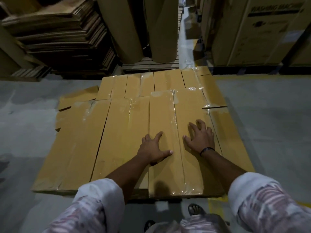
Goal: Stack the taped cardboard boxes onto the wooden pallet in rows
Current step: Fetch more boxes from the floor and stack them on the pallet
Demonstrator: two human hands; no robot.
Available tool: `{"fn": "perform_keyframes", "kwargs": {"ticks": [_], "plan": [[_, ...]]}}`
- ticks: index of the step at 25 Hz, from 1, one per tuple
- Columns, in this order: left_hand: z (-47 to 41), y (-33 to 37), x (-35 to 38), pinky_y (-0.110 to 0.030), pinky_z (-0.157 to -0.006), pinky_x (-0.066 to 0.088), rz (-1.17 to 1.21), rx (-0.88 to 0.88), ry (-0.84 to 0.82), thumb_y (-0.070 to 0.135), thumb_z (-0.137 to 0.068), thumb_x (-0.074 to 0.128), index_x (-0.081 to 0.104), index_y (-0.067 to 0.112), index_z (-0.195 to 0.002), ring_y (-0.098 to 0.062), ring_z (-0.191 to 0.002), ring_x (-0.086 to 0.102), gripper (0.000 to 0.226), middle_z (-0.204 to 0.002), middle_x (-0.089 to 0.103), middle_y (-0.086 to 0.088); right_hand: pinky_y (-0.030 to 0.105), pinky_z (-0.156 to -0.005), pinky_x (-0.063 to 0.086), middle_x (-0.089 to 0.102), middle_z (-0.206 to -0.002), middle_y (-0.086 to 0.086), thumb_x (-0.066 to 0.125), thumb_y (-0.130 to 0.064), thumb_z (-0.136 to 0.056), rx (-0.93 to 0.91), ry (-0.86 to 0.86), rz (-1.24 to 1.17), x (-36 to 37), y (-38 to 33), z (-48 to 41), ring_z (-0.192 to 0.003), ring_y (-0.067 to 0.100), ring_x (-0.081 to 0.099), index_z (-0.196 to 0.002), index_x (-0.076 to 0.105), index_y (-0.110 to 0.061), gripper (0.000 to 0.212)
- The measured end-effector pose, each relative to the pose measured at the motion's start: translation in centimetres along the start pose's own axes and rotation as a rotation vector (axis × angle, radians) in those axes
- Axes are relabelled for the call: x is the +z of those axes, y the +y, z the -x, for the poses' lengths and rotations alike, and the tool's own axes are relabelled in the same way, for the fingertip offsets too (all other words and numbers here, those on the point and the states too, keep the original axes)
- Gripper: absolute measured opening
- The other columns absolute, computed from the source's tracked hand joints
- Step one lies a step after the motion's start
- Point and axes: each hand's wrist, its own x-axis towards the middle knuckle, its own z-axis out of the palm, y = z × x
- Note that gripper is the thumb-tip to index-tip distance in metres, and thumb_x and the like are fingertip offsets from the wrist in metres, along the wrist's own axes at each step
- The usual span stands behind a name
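1. Your fingers (159, 134) are splayed: left hand (154, 148) and right hand (199, 139) press flat on the top taped box (165, 113).
2. It lies near-right on the box layer (80, 140), which hides the pallet.

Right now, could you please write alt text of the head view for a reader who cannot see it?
A person's left hand and right hand rest spread on a long taped cardboard box lying atop a flat layer of similar boxes set side by side. Brown paper rolls and stacked flattened cardboard stand behind.
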Motion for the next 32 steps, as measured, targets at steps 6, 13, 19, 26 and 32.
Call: {"fn": "perform_keyframes", "kwargs": {"ticks": [6, 13, 19, 26, 32], "plan": [[-2.4, -0.3, 0.5, -0.057, -0.114, 0.034, -0.012, -0.044, -0.091, 0.071, -0.081, 0.069, 0.019, 0.037, -0.161, -0.042, -0.149, 0.016, 0.1, -0.165, 0.014, -0.018, 0.055, -0.115, 0.029, 0.005, -0.165, 0.001, 0.069, -0.058, -0.084, 0.028, -0.174, 0.0, 1.4, 0.6, -2.0, -0.141, 0.042, 0.022, -0.151, 0.036, -0.036, 0.078], [-0.6, -2.1, 2.6, -0.057, -0.121, 0.024, -0.338, 0.046, -0.173, 0.067, -0.082, 0.07, -0.001, 0.034, -0.164, -0.041, -0.154, 0.002, 0.113, -0.171, -0.015, -0.008, 0.064, -0.118, 0.019, -0.019, -0.167, 0.004, 0.064, -0.061, -0.088, 0.033, -0.338, 0.116, 2.4, 0.5, -1.4, -0.148, 0.052, -0.006, -0.159, 0.015, -0.037, 0.089], [2.2, -4.1, 3.9, -0.056, -0.125, 0.012, -0.345, 0.144, -0.22, 0.071, -0.073, 0.075, -0.013, 0.034, -0.162, -0.037, -0.156, -0.016, 0.131, -0.168, -0.028, -0.004, 0.069, -0.117, 0.015, -0.021, -0.167, 0.004, 0.054, -0.07, -0.088, -0.002, -0.368, 0.215, 2.9, 0.8, 3.1, -0.148, 0.052, -0.018, -0.16, 0.005, -0.037, 0.092], [5.8, -6.2, 5.8, -0.052, -0.125, 0.007, -0.444, 0.288, -0.215, 0.073, -0.062, 0.083, -0.019, 0.033, -0.16, -0.04, -0.154, -0.021, 0.147, -0.165, -0.032, -0.01, 0.07, -0.115, 0.021, -0.021, -0.167, 0.001, 0.042, -0.074, -0.091, -0.02, -0.37, 0.276, 3.8, 1.5, 10.0, -0.149, 0.046, -0.022, -0.16, -0.001, -0.036, 0.09], [6.9, -7.3, 6.2, -0.051, -0.122, 0.024, -0.486, 0.362, -0.146, 0.063, -0.065, 0.087, -0.015, 0.034, -0.161, -0.039, -0.156, -0.014, 0.143, -0.167, -0.028, -0.011, 0.073, -0.114, 0.011, -0.032, -0.164, -0.003, 0.04, -0.099, -0.066, -0.085, -0.441, 0.368, 4.4, 2.2, 14.0, -0.149, 0.036, -0.028, -0.158, -0.012, -0.04, 0.121]]}}
